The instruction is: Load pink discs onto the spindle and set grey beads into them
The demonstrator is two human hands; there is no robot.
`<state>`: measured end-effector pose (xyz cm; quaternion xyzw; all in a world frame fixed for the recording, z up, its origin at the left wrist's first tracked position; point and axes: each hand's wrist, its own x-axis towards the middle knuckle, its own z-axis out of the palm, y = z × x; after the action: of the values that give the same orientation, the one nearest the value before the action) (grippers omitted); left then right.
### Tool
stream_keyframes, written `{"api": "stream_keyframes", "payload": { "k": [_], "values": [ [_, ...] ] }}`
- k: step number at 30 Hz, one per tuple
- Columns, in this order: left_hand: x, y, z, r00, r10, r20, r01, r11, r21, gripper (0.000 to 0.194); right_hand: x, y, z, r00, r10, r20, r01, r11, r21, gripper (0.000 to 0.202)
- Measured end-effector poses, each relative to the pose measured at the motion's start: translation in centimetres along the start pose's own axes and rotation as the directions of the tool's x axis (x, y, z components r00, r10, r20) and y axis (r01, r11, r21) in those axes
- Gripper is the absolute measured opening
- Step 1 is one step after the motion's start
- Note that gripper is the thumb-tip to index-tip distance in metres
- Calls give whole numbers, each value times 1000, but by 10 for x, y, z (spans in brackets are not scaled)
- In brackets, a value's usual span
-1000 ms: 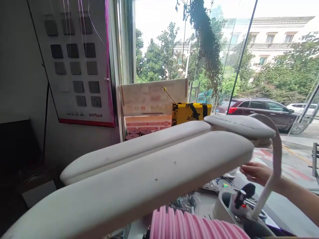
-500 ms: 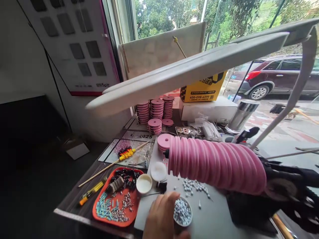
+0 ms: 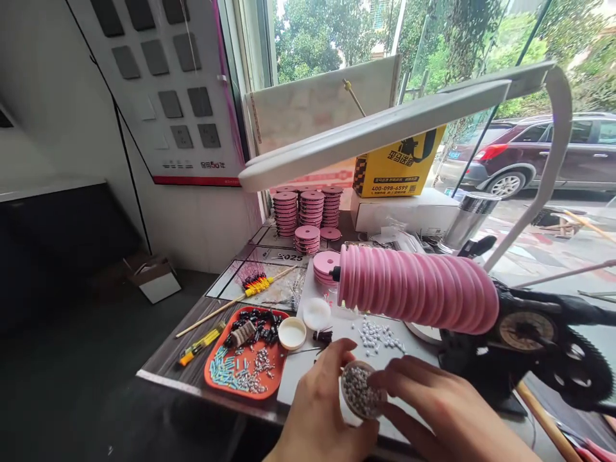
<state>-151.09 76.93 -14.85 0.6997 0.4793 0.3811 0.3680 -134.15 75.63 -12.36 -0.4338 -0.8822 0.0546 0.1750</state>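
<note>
My left hand (image 3: 320, 398) is wrapped round the left side of a small white cup (image 3: 350, 416) filled with small grey-white beads (image 3: 359, 388). The cup stands low over the near edge of the desk, its mouth facing up towards me. From the right, my right hand (image 3: 433, 398) reaches to the cup with bent fingers apart. Its fingertips are at the right rim and over the beads; whether they pinch any is hidden. Just beyond the hands, loose white ball-headed pieces (image 3: 378, 337) are scattered on a pale board (image 3: 301, 372).
Above the board juts a row of pink discs (image 3: 414, 285) on a black winding device (image 3: 524, 333). Leftward are a red tray (image 3: 240, 382) of small parts, a cream lid (image 3: 292, 333) and a white dish (image 3: 316, 313). Pink spools (image 3: 311, 208) stand behind, under a white lamp (image 3: 375, 135).
My right hand has come into view from the right and reached the cup. My left hand has closed round the cup, which has moved slightly right and up in the view.
</note>
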Motion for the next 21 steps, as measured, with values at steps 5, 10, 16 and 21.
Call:
{"api": "stream_keyframes", "payload": {
  "k": [5, 10, 16, 21],
  "values": [
    [-8, 7, -13, 999, -41, 7, 41, 996, -78, 65, 20, -9, -1, 997, -47, 59, 51, 995, -81, 9],
    [-8, 13, -22, 999, -49, 1, 49, 992, -113, 66, 24, -17, -10, 998, -40, 54, 42, 999, -34, 17],
    [1, 25, -35, 999, 38, 30, -34, 992, -125, 67, 36, -22, -34, 995, 82, 52, -92, 968, 234, 20],
    [8, 38, -43, 996, 81, 46, -74, 987, -139, 66, 65, -8, -78, 975, 217, -41, -179, 886, 427, 25]
  ]
}}
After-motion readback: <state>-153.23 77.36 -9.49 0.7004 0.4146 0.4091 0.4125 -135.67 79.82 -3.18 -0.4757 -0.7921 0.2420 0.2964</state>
